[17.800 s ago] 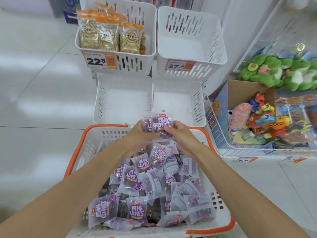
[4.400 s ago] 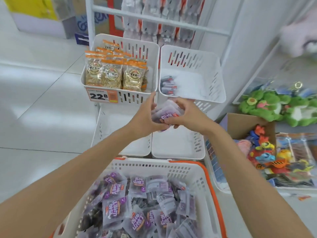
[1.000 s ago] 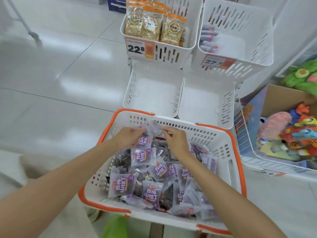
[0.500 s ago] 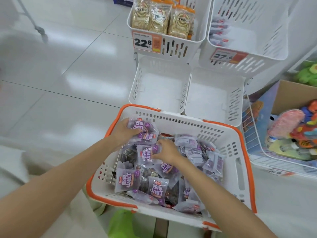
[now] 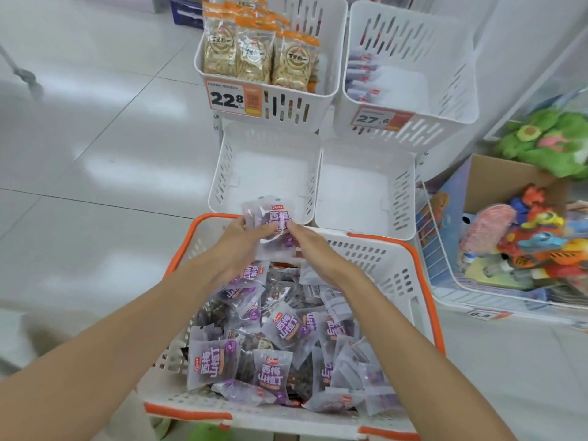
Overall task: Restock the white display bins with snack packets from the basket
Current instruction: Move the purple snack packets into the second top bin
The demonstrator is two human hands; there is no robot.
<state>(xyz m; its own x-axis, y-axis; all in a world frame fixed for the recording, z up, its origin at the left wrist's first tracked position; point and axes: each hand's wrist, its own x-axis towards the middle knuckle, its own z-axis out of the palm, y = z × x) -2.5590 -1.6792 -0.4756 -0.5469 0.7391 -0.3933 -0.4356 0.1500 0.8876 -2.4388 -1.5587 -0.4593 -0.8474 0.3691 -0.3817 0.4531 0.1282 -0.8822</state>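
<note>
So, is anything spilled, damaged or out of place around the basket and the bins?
Nothing stands out. The purple packets lie loose inside the basket, none on the floor. A few stand in a row along the left wall of the upper right bin.

Left hand (image 5: 241,246) and right hand (image 5: 313,249) bare; forearms uncovered to frame edge. Pale beige cloth (image 5: 16,342) left of basket (image 5: 397,281), maybe trousers. Green patch (image 5: 206,433) below basket's near rim, unidentifiable.
</note>
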